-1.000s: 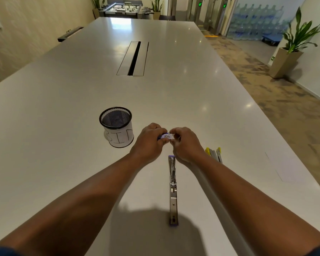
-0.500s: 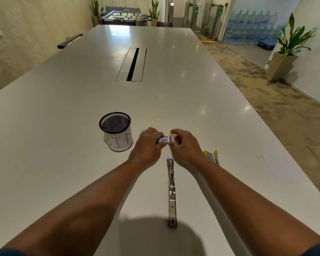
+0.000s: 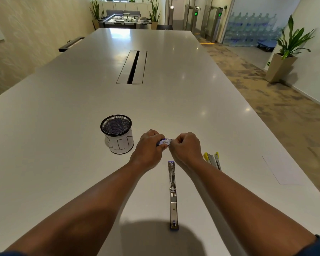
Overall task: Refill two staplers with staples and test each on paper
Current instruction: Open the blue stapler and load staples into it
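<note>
A small blue-and-white staple box [image 3: 164, 142] is held a little above the table between both hands. My left hand [image 3: 148, 149] grips its left end and my right hand [image 3: 186, 146] pinches its right end. A blue stapler [image 3: 173, 194] lies swung fully open and flat on the table just below the hands. A yellow stapler [image 3: 212, 160] lies open to the right, partly hidden by my right forearm. A white sheet of paper [image 3: 283, 169] lies near the table's right edge.
A black mesh cup with a white label reading "BIN" [image 3: 117, 134] stands left of my hands. A cable slot [image 3: 132, 67] runs down the middle of the long white table [image 3: 63, 117]. The table's right edge drops to carpet, where a potted plant [image 3: 284, 58] stands.
The view has tilted up slightly. My right fingers have shifted along the right end of the staple box, and the hands are a little farther apart. The staplers have not moved.
</note>
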{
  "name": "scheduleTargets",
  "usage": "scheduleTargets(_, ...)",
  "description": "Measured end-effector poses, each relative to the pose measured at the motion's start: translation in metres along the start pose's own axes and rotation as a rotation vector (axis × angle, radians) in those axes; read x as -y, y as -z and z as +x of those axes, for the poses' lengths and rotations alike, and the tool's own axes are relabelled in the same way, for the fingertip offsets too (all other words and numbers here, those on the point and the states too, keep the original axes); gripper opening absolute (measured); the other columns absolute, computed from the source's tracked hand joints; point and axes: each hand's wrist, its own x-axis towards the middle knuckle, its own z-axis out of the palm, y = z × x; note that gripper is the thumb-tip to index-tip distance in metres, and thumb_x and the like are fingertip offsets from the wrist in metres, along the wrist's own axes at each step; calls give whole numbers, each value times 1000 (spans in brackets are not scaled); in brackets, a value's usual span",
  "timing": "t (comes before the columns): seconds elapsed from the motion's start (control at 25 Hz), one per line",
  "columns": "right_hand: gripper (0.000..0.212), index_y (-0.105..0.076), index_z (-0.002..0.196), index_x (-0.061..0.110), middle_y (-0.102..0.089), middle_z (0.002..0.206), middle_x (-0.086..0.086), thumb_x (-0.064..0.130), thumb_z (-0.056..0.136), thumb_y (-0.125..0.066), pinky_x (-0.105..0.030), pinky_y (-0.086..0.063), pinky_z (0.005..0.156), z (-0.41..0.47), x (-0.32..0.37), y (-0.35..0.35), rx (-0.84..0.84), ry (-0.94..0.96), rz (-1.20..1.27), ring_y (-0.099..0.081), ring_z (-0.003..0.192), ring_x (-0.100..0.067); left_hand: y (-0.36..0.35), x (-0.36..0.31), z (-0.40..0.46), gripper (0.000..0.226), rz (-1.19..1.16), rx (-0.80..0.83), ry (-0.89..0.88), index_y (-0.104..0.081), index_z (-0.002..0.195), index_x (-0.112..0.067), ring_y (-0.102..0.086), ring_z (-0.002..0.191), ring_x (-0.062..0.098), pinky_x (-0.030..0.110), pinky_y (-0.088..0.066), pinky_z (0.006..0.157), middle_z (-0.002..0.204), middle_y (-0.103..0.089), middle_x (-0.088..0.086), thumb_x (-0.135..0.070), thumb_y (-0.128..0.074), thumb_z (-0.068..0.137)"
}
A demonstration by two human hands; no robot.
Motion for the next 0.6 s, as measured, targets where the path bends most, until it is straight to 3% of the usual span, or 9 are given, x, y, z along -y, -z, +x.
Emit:
scheduleTargets(0.32, 30, -61, 54, 9, -55, 54, -3, 13, 84, -68, -24, -37, 49, -1, -4, -2, -72, 4, 115, -45, 47, -9, 0, 1, 1, 17, 10, 5, -2, -73, 109, -18, -52, 99, 19, 42, -51, 83, 101, -54, -6, -26, -68, 94)
scheduleTargets(0.48, 22, -62, 57, 7, -60, 76, -1, 10, 77, -73, -15, -38, 59, -13, -14, -1, 10, 111, 72, -54, 68, -6, 1, 1, 1, 21, -5, 5, 14, -72, 112, -18, -55, 102, 20, 40, -51, 85, 104, -56, -6, -29, -69, 94)
scheduleTargets(0.6, 17, -67, 61, 11, -60, 78, 3, 8, 77, -73, -22, -41, 65, -13, -17, -3, 27, 156, 50, -55, 73, -5, 1, 0, 0, 21, -6, 4, 15, -72, 113, -19, -54, 102, 19, 40, -51, 85, 103, -55, -7, -28, -70, 94)
